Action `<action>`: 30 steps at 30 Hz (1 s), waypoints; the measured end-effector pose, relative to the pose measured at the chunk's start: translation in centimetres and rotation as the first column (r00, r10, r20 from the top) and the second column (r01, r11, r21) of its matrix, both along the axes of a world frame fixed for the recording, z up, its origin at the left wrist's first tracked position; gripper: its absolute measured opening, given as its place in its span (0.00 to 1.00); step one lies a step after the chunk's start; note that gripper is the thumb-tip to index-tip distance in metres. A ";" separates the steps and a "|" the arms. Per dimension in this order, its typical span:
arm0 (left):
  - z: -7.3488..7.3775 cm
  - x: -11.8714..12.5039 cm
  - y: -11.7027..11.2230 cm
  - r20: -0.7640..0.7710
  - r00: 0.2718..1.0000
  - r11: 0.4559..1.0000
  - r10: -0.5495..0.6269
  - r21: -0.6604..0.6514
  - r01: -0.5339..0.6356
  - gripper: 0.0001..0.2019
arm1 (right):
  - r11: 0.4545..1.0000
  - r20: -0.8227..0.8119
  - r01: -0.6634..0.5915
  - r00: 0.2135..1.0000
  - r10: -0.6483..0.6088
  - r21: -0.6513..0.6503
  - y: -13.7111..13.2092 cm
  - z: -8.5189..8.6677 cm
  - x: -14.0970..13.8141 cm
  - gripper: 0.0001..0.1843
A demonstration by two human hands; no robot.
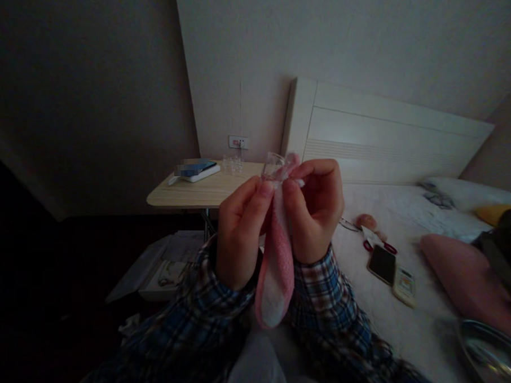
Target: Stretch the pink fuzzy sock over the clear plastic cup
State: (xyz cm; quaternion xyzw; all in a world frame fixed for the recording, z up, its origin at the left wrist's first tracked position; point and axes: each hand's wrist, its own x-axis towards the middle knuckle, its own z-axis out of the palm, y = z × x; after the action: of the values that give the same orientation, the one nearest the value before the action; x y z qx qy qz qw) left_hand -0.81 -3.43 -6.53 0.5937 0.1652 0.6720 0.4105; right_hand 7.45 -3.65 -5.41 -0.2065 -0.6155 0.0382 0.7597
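A pink and white sock [277,269] hangs down between my two hands, held up in front of me. My left hand [240,237] pinches its top edge with thumb and forefinger. My right hand [315,208] is closed on the same top edge from the other side. A bit of clear plastic [275,167] sticks up from the sock's top between my fingertips. Both wrists wear blue plaid sleeves.
A small wooden table [204,191] stands by the wall with a book [195,168] and clear cups [232,163]. On the white bed [396,315] lie scissors [374,240], a phone [382,264], a remote [405,286] and a pink pillow [458,273]. A metal bowl [491,350] sits at lower right.
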 end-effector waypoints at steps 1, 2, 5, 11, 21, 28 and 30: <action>0.0 0.0 0.0 0.000 1.000 1.000 0.001 0.002 -0.001 0.10 | 1.000 0.000 -0.001 1.000 0.001 0.000 -0.1 0.0 -0.1 0.04; 0.0 0.0 0.0 0.001 1.000 1.000 0.002 0.003 -0.002 0.11 | 1.000 -0.001 -0.007 1.000 0.007 0.002 -0.2 0.1 -0.1 0.05; 0.0 -0.1 -0.1 0.005 1.000 1.000 0.018 0.000 -0.018 0.11 | 1.000 0.000 -0.030 1.000 0.030 0.003 -0.2 0.2 -0.2 0.05; 0.1 0.1 0.1 0.017 1.000 1.000 0.023 0.003 -0.023 0.11 | 1.000 -0.002 -0.012 1.000 0.012 0.000 -0.1 0.4 -0.1 0.05; -0.1 0.0 0.3 0.006 0.999 0.999 0.036 0.030 -0.036 0.11 | 1.000 -0.003 0.015 1.000 -0.015 -0.001 -0.1 0.2 -0.2 0.05; -0.3 0.1 0.4 0.006 1.000 0.999 0.027 0.034 -0.027 0.11 | 1.000 -0.045 -0.024 0.999 0.024 0.000 -0.3 0.2 -0.3 0.07; -0.3 0.0 0.4 0.015 0.999 0.998 0.032 0.046 -0.033 0.11 | 0.999 -0.021 -0.025 0.999 0.025 0.031 -0.4 0.3 -0.4 0.07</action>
State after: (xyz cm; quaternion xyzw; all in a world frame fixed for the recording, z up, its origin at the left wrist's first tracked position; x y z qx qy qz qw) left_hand -0.77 -3.06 -6.78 0.5957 0.1562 0.6864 0.3867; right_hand 7.09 -4.10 -5.09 -0.1867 -0.6105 0.0404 0.7686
